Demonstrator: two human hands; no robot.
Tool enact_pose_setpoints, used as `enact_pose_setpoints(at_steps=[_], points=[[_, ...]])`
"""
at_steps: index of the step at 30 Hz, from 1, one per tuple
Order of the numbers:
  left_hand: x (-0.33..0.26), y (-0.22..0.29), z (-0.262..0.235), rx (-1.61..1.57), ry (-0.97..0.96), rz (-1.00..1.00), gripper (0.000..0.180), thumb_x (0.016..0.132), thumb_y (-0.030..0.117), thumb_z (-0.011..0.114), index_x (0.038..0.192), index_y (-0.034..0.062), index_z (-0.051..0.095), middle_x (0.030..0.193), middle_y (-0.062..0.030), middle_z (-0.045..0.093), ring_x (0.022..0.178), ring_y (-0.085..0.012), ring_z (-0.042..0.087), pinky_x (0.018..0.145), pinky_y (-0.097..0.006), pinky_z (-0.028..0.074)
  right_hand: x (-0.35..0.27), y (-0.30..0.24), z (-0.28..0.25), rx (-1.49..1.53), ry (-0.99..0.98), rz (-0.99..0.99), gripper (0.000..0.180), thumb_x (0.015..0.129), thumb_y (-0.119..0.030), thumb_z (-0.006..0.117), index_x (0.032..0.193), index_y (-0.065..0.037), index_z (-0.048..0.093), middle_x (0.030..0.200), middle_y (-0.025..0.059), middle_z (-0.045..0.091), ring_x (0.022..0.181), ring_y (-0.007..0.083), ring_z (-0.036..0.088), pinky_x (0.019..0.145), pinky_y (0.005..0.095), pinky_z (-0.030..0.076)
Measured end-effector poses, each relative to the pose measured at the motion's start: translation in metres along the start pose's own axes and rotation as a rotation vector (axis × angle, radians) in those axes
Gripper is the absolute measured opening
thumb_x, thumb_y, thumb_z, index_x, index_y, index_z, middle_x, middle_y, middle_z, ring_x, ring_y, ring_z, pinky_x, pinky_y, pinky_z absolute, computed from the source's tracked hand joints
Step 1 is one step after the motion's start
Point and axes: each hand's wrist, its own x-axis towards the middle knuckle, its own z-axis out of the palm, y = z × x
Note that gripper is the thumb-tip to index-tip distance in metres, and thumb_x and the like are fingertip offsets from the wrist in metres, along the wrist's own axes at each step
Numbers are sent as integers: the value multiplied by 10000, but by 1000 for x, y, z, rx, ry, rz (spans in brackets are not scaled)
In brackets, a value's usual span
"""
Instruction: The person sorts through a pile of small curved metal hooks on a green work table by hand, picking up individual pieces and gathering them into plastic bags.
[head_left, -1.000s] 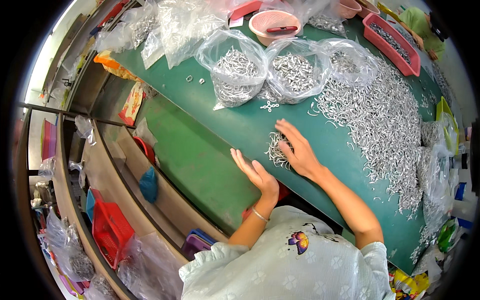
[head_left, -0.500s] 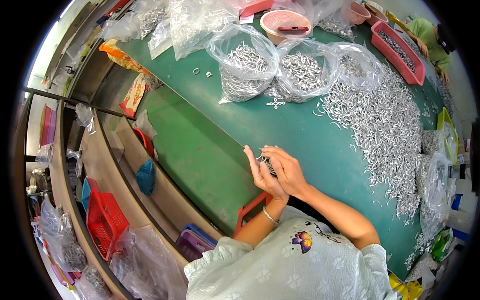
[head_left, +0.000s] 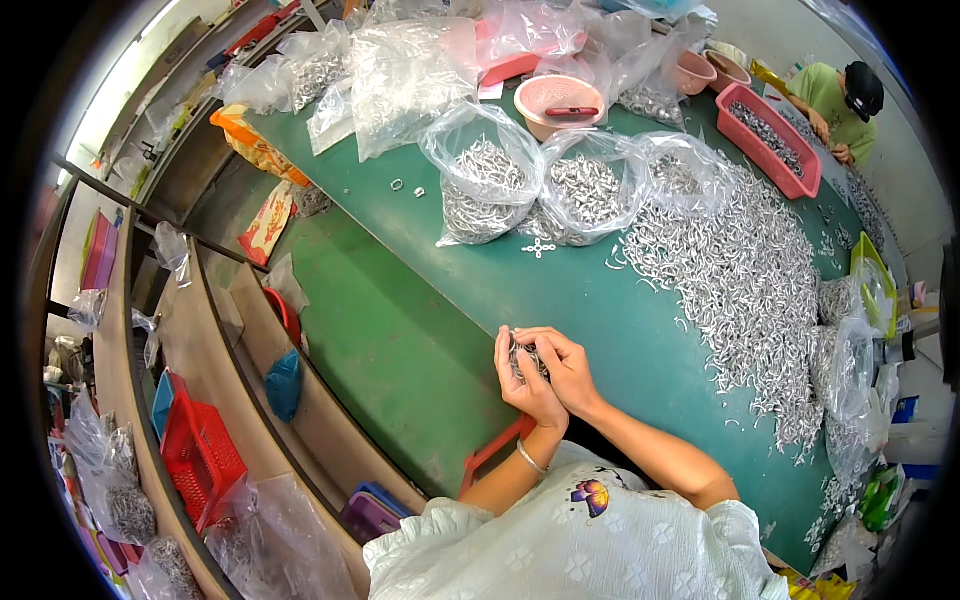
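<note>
Left hand (head_left: 528, 396) and right hand (head_left: 568, 372) are cupped together, with a small heap of silver bits (head_left: 524, 358) held between them. The bits show in the gap at the top, but most are hidden, so I cannot tell how many there are. The hands are by the near edge of the green table (head_left: 570, 290). I cannot tell if they touch it.

The step in hand looks like holding one scoop of bits. I think the next move calls for both palms to press close, low down too, so no bits slip out. The floor (head_left: 390, 330) is just past the edge, so a loose grip could drop some there.

More bits lie in a big pile (head_left: 740, 290) on the right of the table, well apart from the hands. Three clear bags stand farther back: the left bag (head_left: 443, 150), the middle bag (head_left: 636, 160) and the right bag (head_left: 742, 180). All three hold silver bits. A small flower-like piece (head_left: 538, 247) lies in front of the middle bag.
</note>
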Motion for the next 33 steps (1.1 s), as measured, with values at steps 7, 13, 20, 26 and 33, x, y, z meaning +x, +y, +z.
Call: enact_pose_setpoints(at_steps=[7,13,20,26,33], points=[[6,-1,4,-130,-94,-64,411,996,149,340,1287,-103,484,1347,-204,516,1206,-276,521,1029,-380,429,8,-4,-13,414,61,268,400,1050,-277,380,1075,44,617,1029,109,663,879,142,639,819,280,534],[8,5,12,-313,-97,-225,420,982,144,306,1268,-89,507,1314,-209,536,1192,-281,528,1027,-381,435,9,-19,-14,484,172,285,370,1049,-255,391,1055,37,618,997,101,665,868,143,645,798,281,536],[38,43,49,-384,-205,-199,372,1002,142,373,1244,-97,523,1268,-199,571,1157,-252,555,1015,-362,436,44,-55,-10,524,148,142,315,1036,-207,424,1065,45,611,1058,110,651,943,145,629,856,295,515],[153,89,130,-488,-213,32,337,986,137,411,1155,-101,579,1133,-170,624,1035,-230,596,929,-350,477,176,-115,28,594,58,-39,330,1030,-225,429,1049,43,622,1018,110,658,913,157,621,844,299,497],[264,56,149,23,-227,57,390,891,193,501,1040,-134,650,971,-187,691,930,-261,640,864,-354,475,240,-125,44,51,-148,112,627,1017,-453,391,1339,77,477,1413,189,456,1345,230,359,1105,363,279]])
